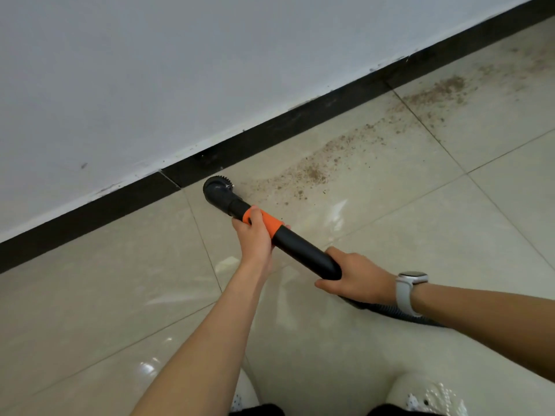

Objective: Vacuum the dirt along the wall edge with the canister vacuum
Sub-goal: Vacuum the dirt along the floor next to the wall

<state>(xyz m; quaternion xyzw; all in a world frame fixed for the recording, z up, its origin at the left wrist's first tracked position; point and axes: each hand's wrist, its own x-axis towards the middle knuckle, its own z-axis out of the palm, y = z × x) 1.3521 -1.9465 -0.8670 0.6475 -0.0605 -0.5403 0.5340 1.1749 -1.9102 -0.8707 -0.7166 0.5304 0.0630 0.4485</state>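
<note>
Views: one, worn on the person's head.
Direction: forward and down onto the tiled floor [390, 340].
Horizon: tilted; the black skirting [270, 139] runs from 8 o'clock up to 2 o'clock.
Nearness: close; both forearms enter from 6 and 4 o'clock.
Upper field: white wall [180, 70] fills 10 to 1 o'clock.
Lens: wide-angle.

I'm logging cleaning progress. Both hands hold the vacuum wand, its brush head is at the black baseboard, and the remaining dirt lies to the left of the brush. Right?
Not quite. The head view shows the remaining dirt to the right of the brush head, not left. Both the left hand and right hand do hold the wand by the baseboard.
</note>
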